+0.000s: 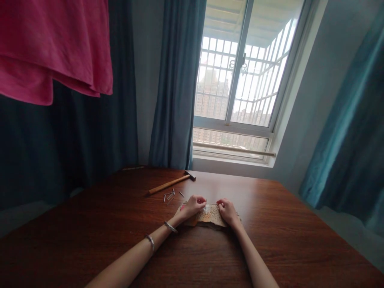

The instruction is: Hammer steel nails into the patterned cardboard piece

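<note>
A worn, torn-edged board or slab (213,214), pale with many dark holes or specks and an orange patch, lies flat on the table. My left hand (194,205) is over its left part, thumb and fingertips pinched round a thin nail (205,205) that stands upright above the board. On the right part of the board rests my right hand (227,210), with its fingers curled in and the fingertips together. Whether it holds anything is too small to make out. Beyond my left hand lie several loose nails (170,195).
A hammer (169,186) with a wooden handle lies behind the nails, its dark head to the right. The brown wooden table (120,224) reaches to the window (234,100) wall. Blue curtains (177,88) hang beside it, and a pink cloth (60,48) hangs at upper left.
</note>
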The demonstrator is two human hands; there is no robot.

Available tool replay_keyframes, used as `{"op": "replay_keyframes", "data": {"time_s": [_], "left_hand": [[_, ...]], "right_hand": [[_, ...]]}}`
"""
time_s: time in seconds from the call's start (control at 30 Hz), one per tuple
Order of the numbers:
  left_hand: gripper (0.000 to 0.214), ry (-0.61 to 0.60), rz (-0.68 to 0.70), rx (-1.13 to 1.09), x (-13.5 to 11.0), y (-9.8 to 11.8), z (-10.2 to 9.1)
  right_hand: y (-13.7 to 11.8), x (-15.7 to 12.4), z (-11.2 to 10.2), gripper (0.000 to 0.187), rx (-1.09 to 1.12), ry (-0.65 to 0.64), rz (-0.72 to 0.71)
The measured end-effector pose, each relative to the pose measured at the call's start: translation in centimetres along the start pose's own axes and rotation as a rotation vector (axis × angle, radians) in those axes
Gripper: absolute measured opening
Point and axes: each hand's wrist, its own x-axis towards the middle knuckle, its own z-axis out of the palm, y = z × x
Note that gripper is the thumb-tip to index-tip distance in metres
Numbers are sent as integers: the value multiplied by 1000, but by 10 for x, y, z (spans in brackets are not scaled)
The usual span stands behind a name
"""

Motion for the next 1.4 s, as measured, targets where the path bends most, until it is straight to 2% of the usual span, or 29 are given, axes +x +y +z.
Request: {"op": "replay_keyframes", "data": {"time_s": [0.1,0.17,0.23,0.33,0.4,0.43,0.47,0.6,0.73,0.9,1.0,1.1,1.27,1.4], "left_hand": [[23,-15,7,17,-1,1,-1],[21,-30,8,4,0,1,-1],[19,-36,-8,-14,1,-1,0],[16,-33,-59,-12,4,-5,3],[16,-42,-79,-2,5,-7,4],[17,-46,-75,1,4,-6,4],[19,-45,-69,1,3,-6,4],[24,-10,-28,-21,-2,-4,3],[24,-17,-21,-28,-4,-6,3],[23,-19,-51,-39,-5,-7,4],[23,-32,-65,-26,-5,-4,3],[22,-17,-47,-6,-6,-3,2],[23,-12,-45,-10,-5,-6,4],[22,-17,-59,-3,-6,-4,3]], "right_hand": [[-18,9,-8,30,19,70,16],[-46,16,-9,32,50,162,-4],[-85,24,2,30,91,213,-78],[-148,37,41,28,102,110,-238],[-183,46,75,30,27,-28,-317],[-197,50,92,31,-38,-140,-330],[-209,54,107,32,-109,-236,-335],[-241,67,150,34,-150,-362,-376],[-257,77,171,46,-179,-457,-379],[-257,76,188,41,-223,-504,-310],[-252,72,192,35,-231,-447,-265],[-249,68,193,41,-231,-377,-217],[-250,66,191,46,-183,-162,-20],[-249,68,189,64,-164,-172,77]]}}
